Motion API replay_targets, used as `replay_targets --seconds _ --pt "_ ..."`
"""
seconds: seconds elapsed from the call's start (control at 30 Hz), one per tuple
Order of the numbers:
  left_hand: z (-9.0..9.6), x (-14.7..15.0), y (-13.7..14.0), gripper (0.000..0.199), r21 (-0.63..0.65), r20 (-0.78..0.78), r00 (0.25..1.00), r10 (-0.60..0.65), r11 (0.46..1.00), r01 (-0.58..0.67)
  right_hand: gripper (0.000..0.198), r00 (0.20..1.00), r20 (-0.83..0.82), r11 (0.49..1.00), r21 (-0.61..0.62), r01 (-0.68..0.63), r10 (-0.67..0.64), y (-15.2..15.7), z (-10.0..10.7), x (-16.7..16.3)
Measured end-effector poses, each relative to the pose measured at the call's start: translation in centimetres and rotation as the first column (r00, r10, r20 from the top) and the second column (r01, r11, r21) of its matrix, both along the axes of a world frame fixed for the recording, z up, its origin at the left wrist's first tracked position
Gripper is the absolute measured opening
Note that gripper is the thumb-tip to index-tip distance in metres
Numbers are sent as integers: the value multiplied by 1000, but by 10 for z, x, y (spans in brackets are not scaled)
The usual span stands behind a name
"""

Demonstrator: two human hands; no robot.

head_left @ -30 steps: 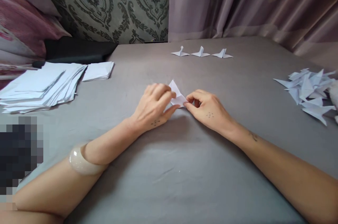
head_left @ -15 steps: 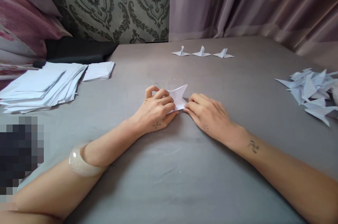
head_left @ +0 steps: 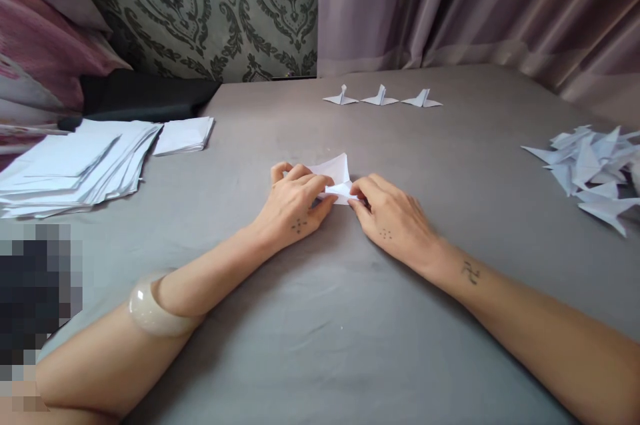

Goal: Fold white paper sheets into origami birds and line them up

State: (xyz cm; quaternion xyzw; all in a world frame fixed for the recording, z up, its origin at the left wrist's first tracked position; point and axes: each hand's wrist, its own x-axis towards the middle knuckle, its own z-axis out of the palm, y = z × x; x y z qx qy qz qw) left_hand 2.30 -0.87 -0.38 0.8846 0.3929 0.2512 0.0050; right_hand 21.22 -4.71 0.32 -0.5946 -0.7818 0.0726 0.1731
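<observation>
A partly folded sheet of white paper (head_left: 336,170) rests on the grey-covered surface in the middle, one flap standing up at its far side. My left hand (head_left: 299,201) presses over its left part, thumb and fingers closed on the near fold. On the right corner, my right hand (head_left: 387,211) pinches the paper between thumb and fingertips. The curled fingers hide the left part of the sheet.
Three folded paper birds (head_left: 381,97) stand in a row at the back. A heap of folded paper shapes (head_left: 587,165) lies at the right. Paper stacks (head_left: 75,165) sit at the left, beside a smaller stack (head_left: 184,135) and a black cloth (head_left: 145,97).
The paper's near edge has been lifted and folded over, and its upright flap has shifted left. My right fingers now pinch the corner, both hands staying close together.
</observation>
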Motion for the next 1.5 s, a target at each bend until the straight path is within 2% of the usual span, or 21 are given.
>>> replay_targets --seconds 0.13,0.27,0.43,0.57,0.67,0.8,0.9,1.03,1.17,1.3,1.5 --pt "0 -1 3 30 -36 25 999 45 998 -44 23 994 60 994 49 -93 90 -4 -1 -3" --pt "2 -4 2 48 -22 26 997 68 997 -68 30 982 129 988 44 -146 140 -7 -4 -2" --pt "2 -7 0 35 5 31 992 124 992 -124 32 965 186 980 39 -195 184 -10 -2 -1" --pt "1 -7 -1 12 -79 80 983 163 984 -157 33 950 220 970 56 -237 220 -12 0 -1" --pt "1 -6 -2 2 -96 60 993 98 991 -92 33 941 241 965 55 -257 237 -12 0 -1" --pt "-2 -7 -1 14 2 14 996 -86 996 86 33 933 248 961 24 -276 261 -13 2 -1" --pt "-3 -8 0 19 42 -16 985 -170 984 171 31 931 236 959 -10 -285 279 -14 6 0" --pt "-3 -8 0 24 45 -66 974 -216 975 219 28 932 227 959 -70 -274 283 -17 14 3" --pt "-2 -7 -1 26 26 -129 962 -240 969 245 27 948 216 965 -166 -201 235 -18 24 6" --pt "-1 -7 -1 27 5 -154 952 -264 964 268 27 939 275 961 -239 -140 206 -17 34 11" --pt "1 -8 -1 30 -25 -203 936 -289 957 290 30 914 336 924 -369 -95 228 -12 49 20"
